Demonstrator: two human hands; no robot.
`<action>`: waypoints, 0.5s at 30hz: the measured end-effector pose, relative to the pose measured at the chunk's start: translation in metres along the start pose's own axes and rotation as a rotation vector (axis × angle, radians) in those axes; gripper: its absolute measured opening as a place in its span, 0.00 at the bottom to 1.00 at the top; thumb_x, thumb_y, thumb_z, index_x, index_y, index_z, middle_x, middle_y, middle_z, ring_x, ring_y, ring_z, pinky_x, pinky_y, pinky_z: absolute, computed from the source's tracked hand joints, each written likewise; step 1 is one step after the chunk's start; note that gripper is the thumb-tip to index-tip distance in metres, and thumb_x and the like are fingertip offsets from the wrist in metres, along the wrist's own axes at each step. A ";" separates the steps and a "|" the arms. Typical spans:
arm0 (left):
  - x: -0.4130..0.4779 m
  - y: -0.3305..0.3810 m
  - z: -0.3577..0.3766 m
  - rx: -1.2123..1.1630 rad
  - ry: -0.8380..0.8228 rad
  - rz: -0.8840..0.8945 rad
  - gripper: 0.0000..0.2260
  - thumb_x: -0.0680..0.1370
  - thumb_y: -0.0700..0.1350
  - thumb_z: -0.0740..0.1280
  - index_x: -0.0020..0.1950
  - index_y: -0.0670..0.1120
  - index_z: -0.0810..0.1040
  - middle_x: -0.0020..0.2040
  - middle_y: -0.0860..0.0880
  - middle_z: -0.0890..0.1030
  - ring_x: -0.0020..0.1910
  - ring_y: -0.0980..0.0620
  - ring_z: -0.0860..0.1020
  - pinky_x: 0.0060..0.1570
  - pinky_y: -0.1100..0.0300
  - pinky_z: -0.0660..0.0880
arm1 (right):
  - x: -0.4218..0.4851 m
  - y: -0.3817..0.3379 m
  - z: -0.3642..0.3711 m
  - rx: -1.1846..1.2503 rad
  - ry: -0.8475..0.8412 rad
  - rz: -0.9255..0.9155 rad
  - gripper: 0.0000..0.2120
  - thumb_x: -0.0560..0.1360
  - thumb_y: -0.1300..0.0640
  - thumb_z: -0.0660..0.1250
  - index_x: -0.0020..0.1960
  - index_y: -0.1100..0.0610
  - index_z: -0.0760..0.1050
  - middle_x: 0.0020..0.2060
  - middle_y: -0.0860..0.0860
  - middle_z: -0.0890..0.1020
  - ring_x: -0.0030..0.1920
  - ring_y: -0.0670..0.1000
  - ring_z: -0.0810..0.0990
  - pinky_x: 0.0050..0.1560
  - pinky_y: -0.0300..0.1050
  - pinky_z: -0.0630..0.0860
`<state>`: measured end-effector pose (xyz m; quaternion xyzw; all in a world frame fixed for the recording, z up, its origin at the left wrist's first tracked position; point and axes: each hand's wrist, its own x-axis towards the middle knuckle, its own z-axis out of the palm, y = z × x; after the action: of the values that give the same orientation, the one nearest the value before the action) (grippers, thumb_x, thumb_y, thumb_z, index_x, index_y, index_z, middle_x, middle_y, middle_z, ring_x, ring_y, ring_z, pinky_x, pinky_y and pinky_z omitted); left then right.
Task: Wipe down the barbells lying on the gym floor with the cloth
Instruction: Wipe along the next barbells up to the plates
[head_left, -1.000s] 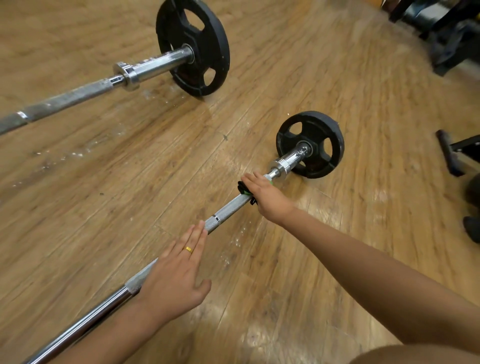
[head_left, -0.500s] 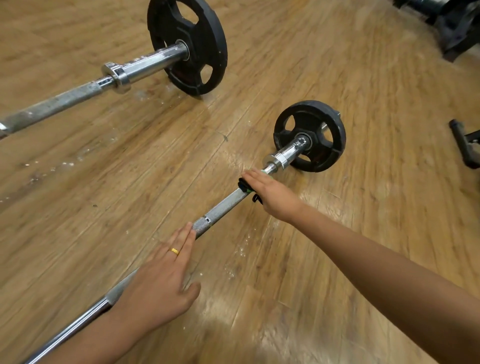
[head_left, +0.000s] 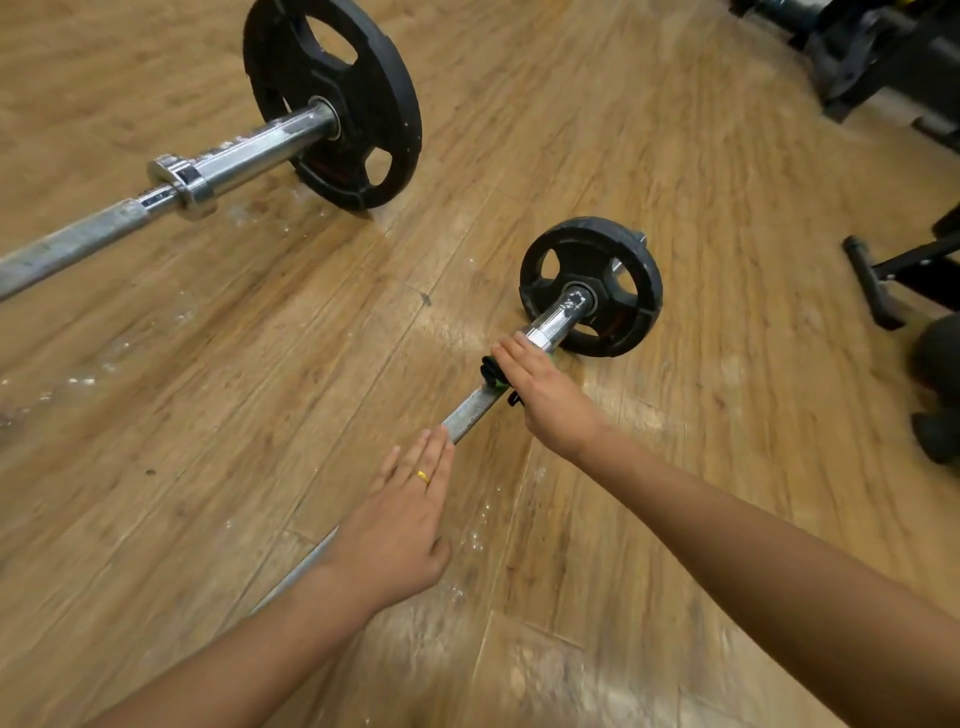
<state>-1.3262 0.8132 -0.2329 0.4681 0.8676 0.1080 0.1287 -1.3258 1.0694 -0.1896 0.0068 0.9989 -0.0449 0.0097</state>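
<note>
Two barbells lie on the wood floor. The near barbell runs from 7 o'clock up to 1 o'clock and ends in a small black plate. The far barbell lies at 10 o'clock with a big black plate at 12 o'clock.

The right hand is on the near bar, right next to the shiny thick end, with the plate at 1 o'clock from it. Its fingers bend over the bar with the cloth under them. Only a dark and green bit of cloth peeks out by the fingertips and by the palm. The thumb is hidden. I think the cloth is wrapped there so it rubs all round the bar.

The left hand lies flat on the same bar at 7 o'clock from the right hand. Its fingers are straight and close together and point up the bar. It holds nothing. It probably presses down so the bar cannot roll while the other hand rubs.

The two hands are apart, with a rough grey bit of bar showing between them. Both arms reach out long from the bottom of the view, the right one more.

White specks lie on the floor near the bar. The far barbell has no hand on it.
</note>
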 end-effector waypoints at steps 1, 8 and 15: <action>0.001 -0.001 -0.002 -0.015 -0.002 0.009 0.42 0.70 0.55 0.65 0.79 0.37 0.60 0.80 0.40 0.53 0.79 0.45 0.57 0.75 0.46 0.58 | 0.000 0.001 -0.006 -0.012 0.006 0.015 0.38 0.76 0.74 0.60 0.82 0.57 0.51 0.81 0.53 0.54 0.81 0.52 0.46 0.80 0.48 0.46; 0.030 -0.039 -0.045 -0.253 -0.256 0.140 0.41 0.82 0.56 0.61 0.81 0.41 0.36 0.80 0.44 0.34 0.79 0.53 0.36 0.76 0.65 0.39 | -0.017 0.032 -0.048 -0.028 -0.002 0.112 0.37 0.77 0.74 0.60 0.81 0.57 0.51 0.81 0.55 0.54 0.81 0.53 0.50 0.79 0.45 0.47; 0.091 0.000 -0.075 0.062 -0.278 0.290 0.38 0.81 0.50 0.59 0.81 0.41 0.36 0.80 0.44 0.33 0.80 0.50 0.36 0.78 0.58 0.41 | -0.020 0.078 -0.033 0.038 0.072 0.201 0.35 0.78 0.69 0.64 0.81 0.57 0.54 0.79 0.55 0.60 0.79 0.54 0.58 0.78 0.49 0.59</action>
<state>-1.3987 0.8847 -0.1734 0.6023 0.7678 0.0331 0.2158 -1.3057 1.1497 -0.1632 0.1088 0.9919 -0.0625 -0.0218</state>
